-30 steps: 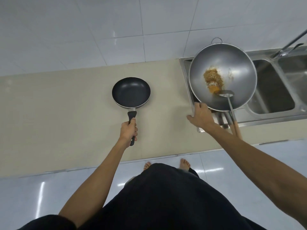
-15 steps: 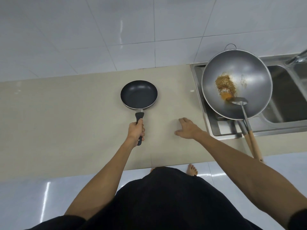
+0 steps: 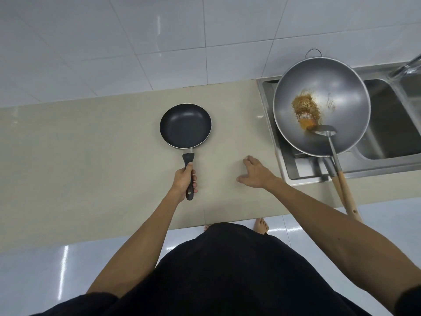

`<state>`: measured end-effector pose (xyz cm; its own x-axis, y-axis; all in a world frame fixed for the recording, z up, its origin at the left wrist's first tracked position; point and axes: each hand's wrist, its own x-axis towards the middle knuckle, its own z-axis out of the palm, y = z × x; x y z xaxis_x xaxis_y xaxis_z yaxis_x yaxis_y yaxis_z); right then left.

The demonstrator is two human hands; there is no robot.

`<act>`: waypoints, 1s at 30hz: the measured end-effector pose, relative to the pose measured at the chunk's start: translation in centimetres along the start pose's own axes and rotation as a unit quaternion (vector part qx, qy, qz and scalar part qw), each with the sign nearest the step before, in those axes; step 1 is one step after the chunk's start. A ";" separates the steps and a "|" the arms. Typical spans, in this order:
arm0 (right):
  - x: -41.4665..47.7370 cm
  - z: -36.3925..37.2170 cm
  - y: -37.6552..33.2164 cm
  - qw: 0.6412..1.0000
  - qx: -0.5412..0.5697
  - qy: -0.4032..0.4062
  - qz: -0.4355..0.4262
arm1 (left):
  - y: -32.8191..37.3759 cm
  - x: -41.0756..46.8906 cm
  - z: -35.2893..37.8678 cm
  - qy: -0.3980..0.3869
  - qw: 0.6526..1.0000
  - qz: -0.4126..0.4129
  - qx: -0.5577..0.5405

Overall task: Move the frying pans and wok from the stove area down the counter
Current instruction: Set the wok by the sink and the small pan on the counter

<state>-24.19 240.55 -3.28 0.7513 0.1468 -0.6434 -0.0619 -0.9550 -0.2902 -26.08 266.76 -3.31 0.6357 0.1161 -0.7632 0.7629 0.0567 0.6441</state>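
Note:
A small black frying pan point(image 3: 185, 125) rests on the beige counter point(image 3: 91, 156), its handle pointing toward me. My left hand point(image 3: 183, 181) is closed around that black handle. To the right, a large grey steel wok point(image 3: 341, 87) sits over the left sink basin, holding brown food scraps and a metal spatula point(image 3: 331, 142) with a wooden handle that sticks out past the counter edge. My right hand point(image 3: 254, 173) lies flat on the counter with fingers spread, between the pan and the sink, holding nothing.
A stainless double sink point(image 3: 387, 124) fills the right end of the counter, with a tap point(image 3: 407, 65) at the far right. White wall tiles rise behind. The counter stretches leftward from the pan. My bare feet and the glossy floor show below the counter edge.
My right hand let go of the wok's edge and moved left onto the counter. My left hand keeps its hold on the pan handle. The view has shifted slightly left.

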 end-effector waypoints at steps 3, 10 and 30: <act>0.1 0.0 0.0 1.000 0.000 -0.007 0.000 | -0.3 0.1 0.0 -0.006 1.000 -0.010 0.001; 0.1 0.0 -0.1 1.000 -0.003 -0.016 0.002 | -0.6 0.0 0.1 -0.004 1.000 -0.010 0.003; -2.7 -10.8 4.5 0.997 0.023 0.063 0.029 | 11.6 -1.3 1.5 0.071 0.782 0.303 0.540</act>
<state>-19.35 233.04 4.77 0.8225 0.0555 -0.5661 -0.1349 -0.9478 -0.2889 -17.89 265.81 5.08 0.9585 -0.0891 -0.2708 0.0302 -0.9129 0.4070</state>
